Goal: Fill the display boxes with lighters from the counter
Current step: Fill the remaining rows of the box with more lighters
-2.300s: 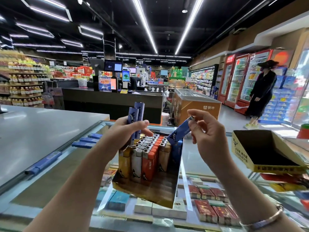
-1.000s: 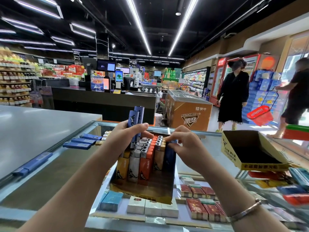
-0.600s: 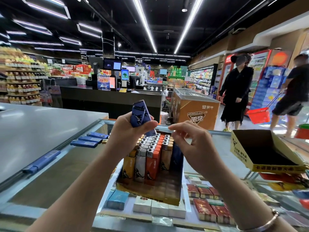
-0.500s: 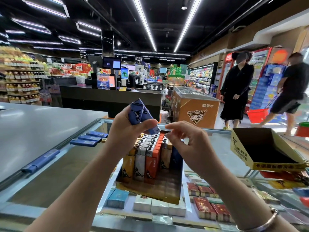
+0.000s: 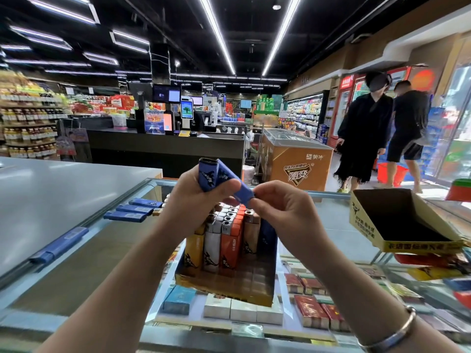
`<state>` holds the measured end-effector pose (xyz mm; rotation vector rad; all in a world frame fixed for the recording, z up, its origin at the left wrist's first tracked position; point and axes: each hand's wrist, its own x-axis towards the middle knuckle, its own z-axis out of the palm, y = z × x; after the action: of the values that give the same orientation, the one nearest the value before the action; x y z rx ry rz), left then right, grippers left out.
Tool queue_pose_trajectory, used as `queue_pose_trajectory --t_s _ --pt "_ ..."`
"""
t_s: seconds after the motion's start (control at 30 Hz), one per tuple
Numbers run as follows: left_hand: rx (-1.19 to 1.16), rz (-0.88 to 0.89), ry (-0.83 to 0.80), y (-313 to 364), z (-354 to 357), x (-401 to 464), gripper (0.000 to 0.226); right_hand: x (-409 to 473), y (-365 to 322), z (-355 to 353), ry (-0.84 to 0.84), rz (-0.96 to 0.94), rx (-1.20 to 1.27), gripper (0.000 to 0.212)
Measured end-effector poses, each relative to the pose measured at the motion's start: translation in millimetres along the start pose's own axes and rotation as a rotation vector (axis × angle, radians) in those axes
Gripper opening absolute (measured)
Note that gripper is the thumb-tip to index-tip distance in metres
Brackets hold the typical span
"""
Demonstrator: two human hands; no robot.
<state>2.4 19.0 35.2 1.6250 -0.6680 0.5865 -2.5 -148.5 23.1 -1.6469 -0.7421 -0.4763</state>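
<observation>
Display box (image 5: 226, 286), rear lighter rows hidden behind raised hands: left hand (image 5: 193, 200) grips two blue lighters (image 5: 211, 175), right hand (image 5: 283, 207) pinches one's lower end.

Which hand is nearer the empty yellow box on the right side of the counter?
Right. The right hand is over the filled display box, left of the empty yellow box; the left hand is farther left.

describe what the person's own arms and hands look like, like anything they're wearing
Both forearms are bare, with no sleeves in view and no gloves. The left hand shows no rings or watch. The right hand also looks ringless, but its wrist carries a plain silver bangle, smooth and shiny.
</observation>
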Motion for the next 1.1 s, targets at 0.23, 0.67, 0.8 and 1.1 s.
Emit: queue_pose_trajectory --t_s 0.23,0.67,0.8,1.1 --pt "0.046 -0.031 0.076 -8.8 -3.8 1.9 0.024 10.1 -5.5 -29.1 0.244 0.05 0.186 0.021" --pt "0.057 -0.06 0.099 -13.7 -2.6 3.8 0.023 11.2 -1.2 -33.3 0.141 -0.207 -0.488 0.025" --pt "0.05 -0.057 0.087 -7.6 -1.7 3.4 0.023 9.5 6.0 -30.2 -0.02 -0.184 -0.585 0.023" --pt "0.005 -0.13 0.081 -6.0 -2.2 0.2 0.02 8.6 9.5 -29.2 -0.188 -0.06 -0.715 0.015"
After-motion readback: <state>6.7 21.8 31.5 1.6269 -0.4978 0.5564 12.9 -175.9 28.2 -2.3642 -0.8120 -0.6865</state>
